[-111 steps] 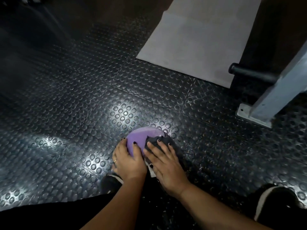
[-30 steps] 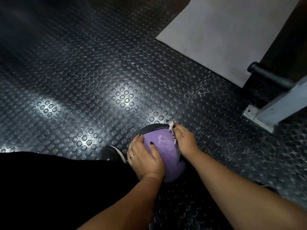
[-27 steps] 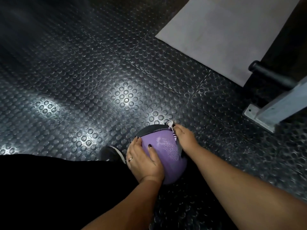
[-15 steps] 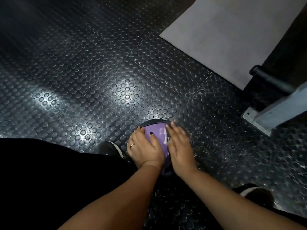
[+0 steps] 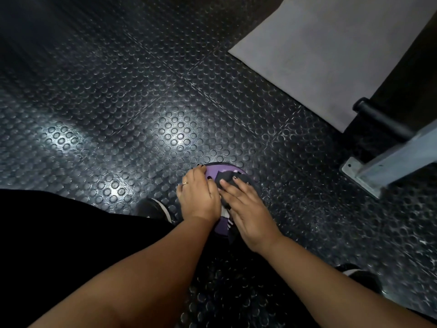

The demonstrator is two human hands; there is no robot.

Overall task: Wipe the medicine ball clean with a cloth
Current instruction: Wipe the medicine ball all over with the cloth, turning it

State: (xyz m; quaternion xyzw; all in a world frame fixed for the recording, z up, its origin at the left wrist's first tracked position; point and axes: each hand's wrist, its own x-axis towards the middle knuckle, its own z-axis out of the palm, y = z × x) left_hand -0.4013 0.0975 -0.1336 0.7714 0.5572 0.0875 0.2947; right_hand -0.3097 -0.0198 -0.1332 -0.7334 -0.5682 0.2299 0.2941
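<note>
A purple medicine ball (image 5: pixel 214 171) sits on the studded black floor between my feet, mostly covered by my hands. My left hand (image 5: pixel 197 197) lies on its left side with fingers spread over the top, steadying it. A dark cloth (image 5: pixel 223 177) with white stripes lies over the ball's right side. My right hand (image 5: pixel 246 209) presses flat on the cloth with straight fingers. The ball's lower half is hidden under my hands.
Black studded rubber floor (image 5: pixel 142 114) lies all around. A grey mat (image 5: pixel 319 50) lies at the back right. A grey metal frame foot (image 5: pixel 369 171) with a black bar (image 5: pixel 380 119) stands at right. My shoes (image 5: pixel 156 208) flank the ball.
My right hand has spread the cloth further over the ball's top right and now presses it flat. The left hand stays on the ball's left side.
</note>
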